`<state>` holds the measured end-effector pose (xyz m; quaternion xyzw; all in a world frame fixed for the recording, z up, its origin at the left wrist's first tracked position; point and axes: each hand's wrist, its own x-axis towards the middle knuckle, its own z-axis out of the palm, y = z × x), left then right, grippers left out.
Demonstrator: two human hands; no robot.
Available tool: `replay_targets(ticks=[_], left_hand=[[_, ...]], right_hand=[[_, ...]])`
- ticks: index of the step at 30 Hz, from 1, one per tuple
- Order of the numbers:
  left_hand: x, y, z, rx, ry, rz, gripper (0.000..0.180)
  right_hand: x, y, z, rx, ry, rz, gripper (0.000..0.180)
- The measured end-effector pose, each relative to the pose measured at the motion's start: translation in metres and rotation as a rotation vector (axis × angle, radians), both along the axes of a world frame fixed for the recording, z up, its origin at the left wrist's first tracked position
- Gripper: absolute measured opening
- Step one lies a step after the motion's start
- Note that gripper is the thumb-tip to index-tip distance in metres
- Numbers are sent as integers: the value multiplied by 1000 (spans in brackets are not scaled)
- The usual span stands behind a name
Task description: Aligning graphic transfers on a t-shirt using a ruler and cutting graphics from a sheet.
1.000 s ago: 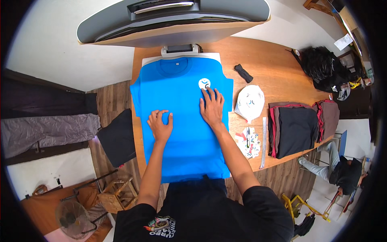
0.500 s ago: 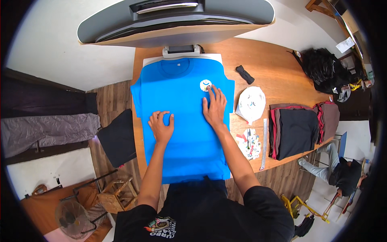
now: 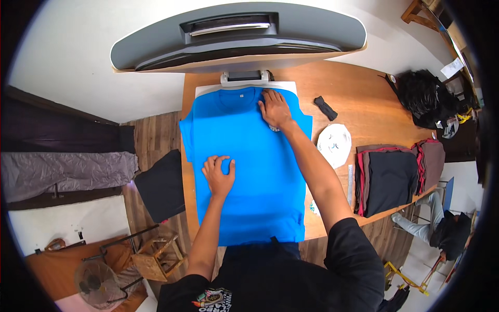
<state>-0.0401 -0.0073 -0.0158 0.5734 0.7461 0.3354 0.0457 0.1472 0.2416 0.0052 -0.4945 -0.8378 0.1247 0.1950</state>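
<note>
The blue T-shirt (image 3: 254, 161) lies flat at the left edge of the table (image 3: 358, 101), its hem at the near edge. Right hand (image 3: 275, 108): open, palm down, on the shirt beside the collar — a round white emblem (image 3: 274, 128) shows partly under the wrist. Left hand (image 3: 219, 176): open, fingers curved and thumb spread, on the shirt's left half. Folded garments (image 3: 390, 179) occupy the table's near-right corner.

White wall (image 3: 67, 67), plank floor (image 3: 158, 135), wooden stool (image 3: 148, 265).
</note>
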Motion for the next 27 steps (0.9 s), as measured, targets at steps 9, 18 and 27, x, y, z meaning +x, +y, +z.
replay_targets(ticks=[9, 18, 27], left_hand=[[-3, 1, 0, -20, -16, 9, 21], [-2, 8, 8, 8, 21, -7, 20], [-4, 5, 3, 15, 43, -12, 21]], right_hand=[[29, -38, 13, 160, 362, -156, 36], [33, -155, 6, 80, 187, -262, 44], [26, -155, 1, 92, -22, -281, 48]])
